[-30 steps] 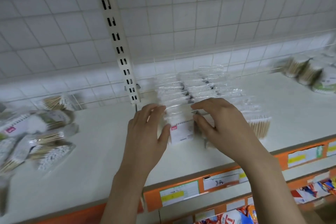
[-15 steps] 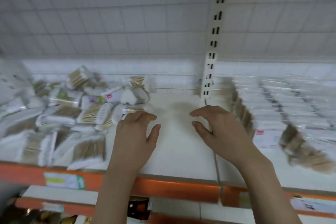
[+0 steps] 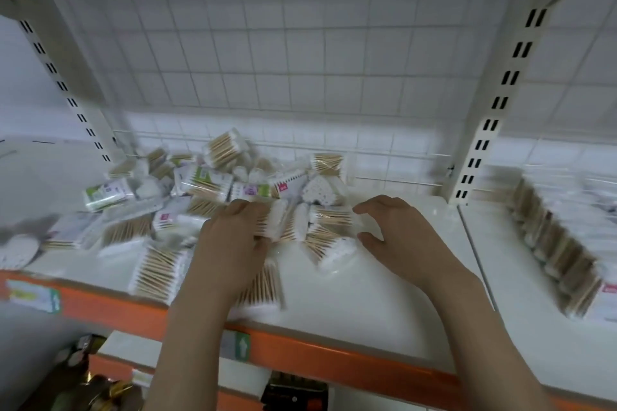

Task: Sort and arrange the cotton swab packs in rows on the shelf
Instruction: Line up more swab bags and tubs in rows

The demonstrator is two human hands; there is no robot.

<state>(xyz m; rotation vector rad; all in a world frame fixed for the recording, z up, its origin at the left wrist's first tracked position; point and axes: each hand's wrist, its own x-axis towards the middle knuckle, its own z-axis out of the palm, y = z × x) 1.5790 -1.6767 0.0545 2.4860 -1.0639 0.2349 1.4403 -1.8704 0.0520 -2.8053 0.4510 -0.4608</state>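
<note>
The shelf (image 3: 367, 294) carries a loose pile of swab packs (image 3: 213, 183) at its left and back part. Packs in rows (image 3: 561, 243) lie at the right, past the upright (image 3: 494, 103). Both forearms reach forward over the orange edge (image 3: 334, 364). The left hand (image 3: 230, 243) lies on the pile, its fingers curled on one pack (image 3: 272, 222). The right hand (image 3: 400, 237) is just beside the pile, fingers and thumb apart and bent, holding nothing.

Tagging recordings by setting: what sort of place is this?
Probably a shop aisle: white shelf with orange front edge carrying price labels, slotted white metal upright, heaped clear packs of wooden cotton swabs.
</note>
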